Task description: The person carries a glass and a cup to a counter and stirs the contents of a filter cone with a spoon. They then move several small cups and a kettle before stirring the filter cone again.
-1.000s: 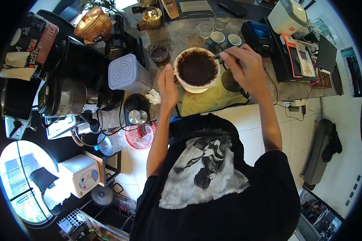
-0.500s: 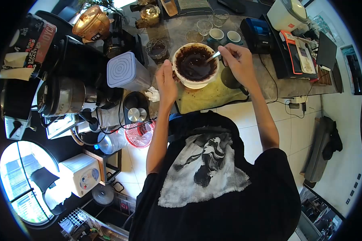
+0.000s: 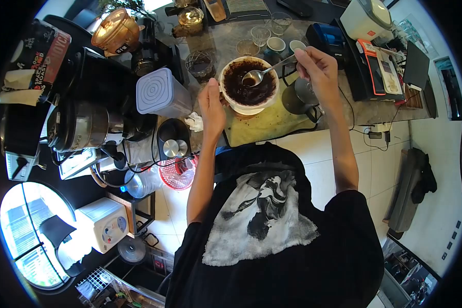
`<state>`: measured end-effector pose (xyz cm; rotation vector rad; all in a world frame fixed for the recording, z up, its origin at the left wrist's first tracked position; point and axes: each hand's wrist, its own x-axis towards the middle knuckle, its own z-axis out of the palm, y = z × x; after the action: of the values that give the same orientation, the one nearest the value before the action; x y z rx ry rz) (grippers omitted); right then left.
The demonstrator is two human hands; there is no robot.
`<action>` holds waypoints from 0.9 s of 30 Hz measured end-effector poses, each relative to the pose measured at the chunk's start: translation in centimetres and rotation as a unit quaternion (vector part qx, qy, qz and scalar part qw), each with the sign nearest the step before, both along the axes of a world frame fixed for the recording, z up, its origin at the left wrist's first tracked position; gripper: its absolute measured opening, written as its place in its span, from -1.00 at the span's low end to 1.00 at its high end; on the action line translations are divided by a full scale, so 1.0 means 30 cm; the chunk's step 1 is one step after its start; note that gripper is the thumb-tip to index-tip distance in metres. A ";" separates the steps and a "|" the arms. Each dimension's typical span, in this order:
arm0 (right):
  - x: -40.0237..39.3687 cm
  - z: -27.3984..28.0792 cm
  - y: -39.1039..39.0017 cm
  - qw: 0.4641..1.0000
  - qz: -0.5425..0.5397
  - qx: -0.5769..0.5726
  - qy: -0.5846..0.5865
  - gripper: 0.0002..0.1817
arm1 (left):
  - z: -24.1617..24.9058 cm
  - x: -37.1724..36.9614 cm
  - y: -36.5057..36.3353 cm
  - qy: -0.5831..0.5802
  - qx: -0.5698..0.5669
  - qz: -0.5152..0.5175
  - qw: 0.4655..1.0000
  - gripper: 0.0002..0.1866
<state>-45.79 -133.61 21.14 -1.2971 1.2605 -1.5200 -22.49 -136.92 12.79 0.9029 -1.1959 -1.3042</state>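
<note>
A white bowl-shaped vessel (image 3: pixel 251 109) holds dark wet coffee grounds (image 3: pixel 241 87) and stands on the yellow-green cloth (image 3: pixel 262 126). At its left side my left hand (image 3: pixel 212 107) grips the rim or handle, fingers partly hidden behind the palm. My right hand (image 3: pixel 317 69) is closed on the handle of a metal spoon (image 3: pixel 253 77). The spoon's bowl, with some brown liquid in it, is over the grounds. Below my right hand a dark metal pitcher (image 3: pixel 296 97) stands on the cloth.
Left of the vessel are a lidded plastic container (image 3: pixel 161 92), a crumpled tissue (image 3: pixel 194 121) and a glass in a wire pattern (image 3: pixel 200 64). Small cups (image 3: pixel 276 44) and glasses (image 3: pixel 260 36) stand behind. A payment terminal (image 3: pixel 371 66) lies at the right.
My right hand has moved right and slightly up. The spoon's bowl has come up out of the grounds and now shows. My left hand has barely moved.
</note>
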 end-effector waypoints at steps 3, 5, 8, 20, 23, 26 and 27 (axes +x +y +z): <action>0.018 0.030 0.017 0.998 0.002 -0.046 0.037 -0.71 | 0.028 -0.005 0.010 0.021 0.045 0.044 0.998 -0.56; 0.019 0.036 0.029 0.996 0.012 -0.065 0.065 -0.73 | -0.016 0.022 -0.006 -0.011 -0.006 0.006 1.000 -0.58; 0.022 0.044 0.043 0.991 0.000 -0.066 0.117 -0.79 | 0.004 0.008 0.000 0.018 0.028 0.006 0.999 -0.58; 0.028 0.086 0.078 0.979 -0.015 -0.119 0.163 -0.86 | -0.018 0.020 -0.010 0.032 0.026 -0.013 0.999 -0.59; 0.024 0.065 0.067 0.966 -0.028 -0.106 0.234 -0.83 | -0.003 0.010 -0.003 0.011 0.038 -0.009 0.999 -0.59; 0.032 0.043 0.050 0.956 -0.035 -0.102 0.272 -0.80 | -0.053 0.022 -0.023 0.018 0.018 -0.009 1.000 -0.57; 0.034 0.033 0.046 0.957 -0.033 -0.103 0.271 -0.80 | -0.054 0.026 -0.026 0.017 0.016 -0.007 1.000 -0.57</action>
<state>-44.77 -132.23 22.14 -1.9154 1.5179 -1.4175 -21.70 -137.71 11.18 0.8930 -1.1590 -1.3498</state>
